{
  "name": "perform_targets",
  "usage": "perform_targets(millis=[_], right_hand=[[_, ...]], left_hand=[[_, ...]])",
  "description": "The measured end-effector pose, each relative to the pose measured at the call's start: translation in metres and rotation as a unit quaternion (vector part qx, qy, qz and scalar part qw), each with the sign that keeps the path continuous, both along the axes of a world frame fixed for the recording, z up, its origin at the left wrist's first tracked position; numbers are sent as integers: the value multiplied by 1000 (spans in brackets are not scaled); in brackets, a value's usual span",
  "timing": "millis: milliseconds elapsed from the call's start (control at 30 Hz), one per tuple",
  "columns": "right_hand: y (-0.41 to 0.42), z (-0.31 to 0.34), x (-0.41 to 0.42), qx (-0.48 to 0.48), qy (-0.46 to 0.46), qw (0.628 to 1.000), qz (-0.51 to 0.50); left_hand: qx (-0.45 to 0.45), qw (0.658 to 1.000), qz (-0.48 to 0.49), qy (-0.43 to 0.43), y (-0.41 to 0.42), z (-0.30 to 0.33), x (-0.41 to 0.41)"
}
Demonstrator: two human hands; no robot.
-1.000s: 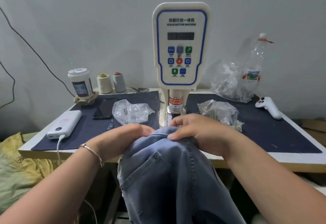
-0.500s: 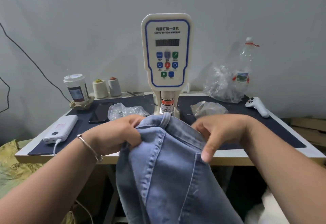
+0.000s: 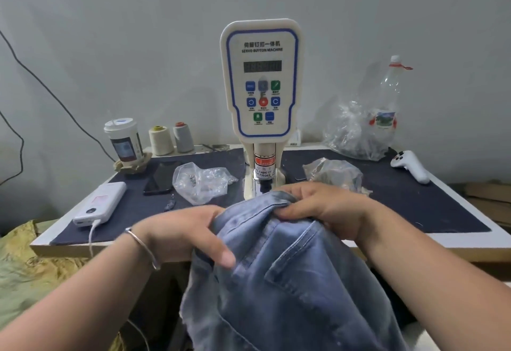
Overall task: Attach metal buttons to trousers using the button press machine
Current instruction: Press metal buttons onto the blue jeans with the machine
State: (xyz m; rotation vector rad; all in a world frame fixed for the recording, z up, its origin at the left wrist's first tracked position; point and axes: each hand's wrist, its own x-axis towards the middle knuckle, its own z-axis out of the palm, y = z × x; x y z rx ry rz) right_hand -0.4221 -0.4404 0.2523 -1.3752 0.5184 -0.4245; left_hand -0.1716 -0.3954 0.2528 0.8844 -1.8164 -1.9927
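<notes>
A: Largest first?

B: Bench [image 3: 456, 243], white top, covered by a dark mat [image 3: 414, 201]. Button press machine [image 3: 261, 79] is mounted at mid-bench toward the rear edge; control panel faces forward, display unreadable.

A: Task item?

B: Trousers [image 3: 290, 281], light blue denim, are held at the bench's front edge, directly before the machine base. Most of the fabric hangs below the bench edge. The waistband is raised just in front of the press head; contact with it cannot be told.

A: Hands?

B: Left hand [image 3: 188, 234] is clamped on the left side of the bunched denim, thumb laid over the fabric, a bangle [image 3: 143, 248] worn at the wrist. Right hand [image 3: 326, 209] is curled round the waistband edge, fabric pinched under the fingertips.

A: Rest of the bench?

B: Right rear corner: crumpled plastic bag [image 3: 351, 135] with a clear bottle [image 3: 387, 107] standing in it. White controller [image 3: 412, 165] is laid near the right edge. A smaller clear bag [image 3: 334, 173] is set just right of the machine, another clear bag [image 3: 201, 182] just left of it. A black phone [image 3: 160, 178] lies left of that. A white power bank [image 3: 101, 202] with a cable plugged in is laid near the left edge. Left rear corner: lidded cup [image 3: 124, 139], then two thread cones [image 3: 161, 140].
</notes>
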Motion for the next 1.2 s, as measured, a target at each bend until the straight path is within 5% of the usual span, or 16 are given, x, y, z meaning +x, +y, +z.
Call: perform_targets(millis=[233,400,467,533,600,733,967,1200], right_hand=[[-27,-23,-2,-38,102,975,-195],[-49,-41,-15,-110,131,944,-281],[-65,-55,-34,-194,200,864,-420],[-78,-72,-56,-293,334,727,-523],[-90,-88,-70,-331,401,669,-531],[-117,-106,-73,-348,494,648,-464],[-147,-103,-67,-292,559,637,-443],[-145,-116,-66,-337,534,607,-482]], left_hand=[[55,966,251,20,-27,-22,14],[32,965,241,-95,-40,-16,26],[26,951,289,-105,-49,-21,36],[20,932,347,-102,-57,-31,48],[1,909,401,-111,-62,-45,58],[-172,824,472,-262,-75,-85,62],[-328,758,436,-356,-99,-103,45],[-311,773,410,-371,-108,-114,51]])
